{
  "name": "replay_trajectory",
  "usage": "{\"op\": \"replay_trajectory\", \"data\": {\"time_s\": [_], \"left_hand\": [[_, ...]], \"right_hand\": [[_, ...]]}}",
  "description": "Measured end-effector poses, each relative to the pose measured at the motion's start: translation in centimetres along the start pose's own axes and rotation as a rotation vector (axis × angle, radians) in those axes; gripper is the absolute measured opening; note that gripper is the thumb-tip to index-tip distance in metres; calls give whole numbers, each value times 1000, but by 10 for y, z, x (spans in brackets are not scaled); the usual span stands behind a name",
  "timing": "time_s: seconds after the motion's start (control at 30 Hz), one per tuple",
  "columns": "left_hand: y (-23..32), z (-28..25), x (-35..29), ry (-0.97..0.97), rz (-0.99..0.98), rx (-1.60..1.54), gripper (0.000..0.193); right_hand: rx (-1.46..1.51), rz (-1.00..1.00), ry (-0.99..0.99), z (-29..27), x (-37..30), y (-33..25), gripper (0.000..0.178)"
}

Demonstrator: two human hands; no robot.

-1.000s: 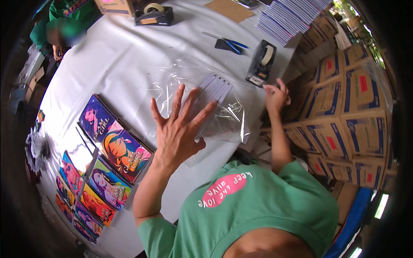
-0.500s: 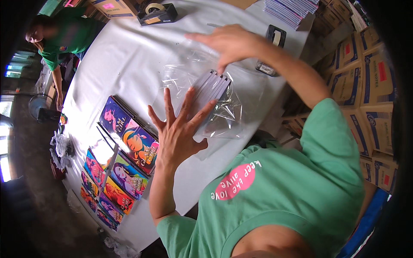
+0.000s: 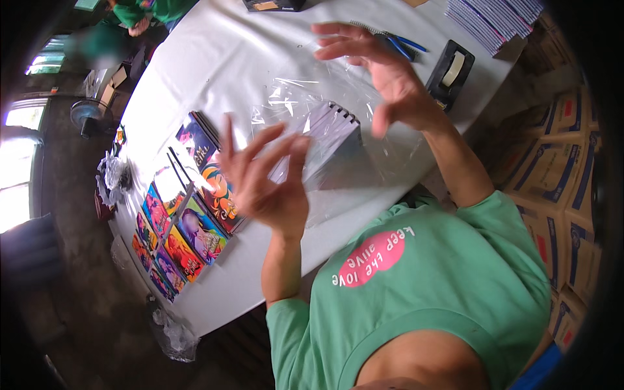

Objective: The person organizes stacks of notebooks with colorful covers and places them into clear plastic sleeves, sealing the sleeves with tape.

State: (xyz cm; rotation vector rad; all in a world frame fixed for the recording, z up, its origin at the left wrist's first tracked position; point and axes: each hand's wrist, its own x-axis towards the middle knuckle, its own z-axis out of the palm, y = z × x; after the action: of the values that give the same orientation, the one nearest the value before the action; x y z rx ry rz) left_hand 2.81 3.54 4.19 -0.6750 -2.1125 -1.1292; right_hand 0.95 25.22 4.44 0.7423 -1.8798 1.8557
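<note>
Spiral-bound notebooks (image 3: 337,127) with black binding loops and pale pages lie on the white-covered table beneath my hands. Clear, crinkled plastic film (image 3: 283,97) spreads around them; whether they are inside it I cannot tell. My left hand (image 3: 266,179) hovers at the near left of the notebooks, fingers apart and slightly blurred, holding nothing. Over the far right part of the film, my right hand (image 3: 393,81) is raised with its fingers curved and spread, also empty.
Illustrated notebooks (image 3: 205,231) stand in rows on the left. Blue-handled pliers (image 3: 403,45), a black tape dispenser (image 3: 450,75) and a notebook stack (image 3: 497,23) are at the far right. Cardboard boxes (image 3: 546,169) line the right side. Another person (image 3: 156,10) is at the far left.
Both hands have lifted away from the notebooks and film; my right hand's fingers now curl more. The view has shifted, bringing the pliers into sight. The other person's pose differs.
</note>
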Motion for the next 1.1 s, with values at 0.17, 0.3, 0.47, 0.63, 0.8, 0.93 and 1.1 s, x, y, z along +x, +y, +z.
{"op": "replay_trajectory", "data": {"time_s": [0.17,0.3,0.47,0.63,0.8,0.93,1.1], "left_hand": [[17,-25,-2,182,-3,-186,73],[-18,-12,-68,-196,-303,137,65],[-28,4,-50,-179,-501,-40,30],[-46,-2,-24,-269,-828,-241,26],[-54,5,-9,-145,-903,-219,93],[-54,-3,-2,-384,-727,-243,115],[-57,-1,4,-340,-851,-316,119]], "right_hand": [[-363,178,-237,16,-61,45,54],[15,358,-171,26,-58,50,36],[-52,286,-219,25,-49,47,101],[-239,703,-305,35,-16,44,125],[169,1134,-511,29,20,61,50],[-70,903,-479,33,20,60,29],[220,944,-657,-10,33,72,31]]}}
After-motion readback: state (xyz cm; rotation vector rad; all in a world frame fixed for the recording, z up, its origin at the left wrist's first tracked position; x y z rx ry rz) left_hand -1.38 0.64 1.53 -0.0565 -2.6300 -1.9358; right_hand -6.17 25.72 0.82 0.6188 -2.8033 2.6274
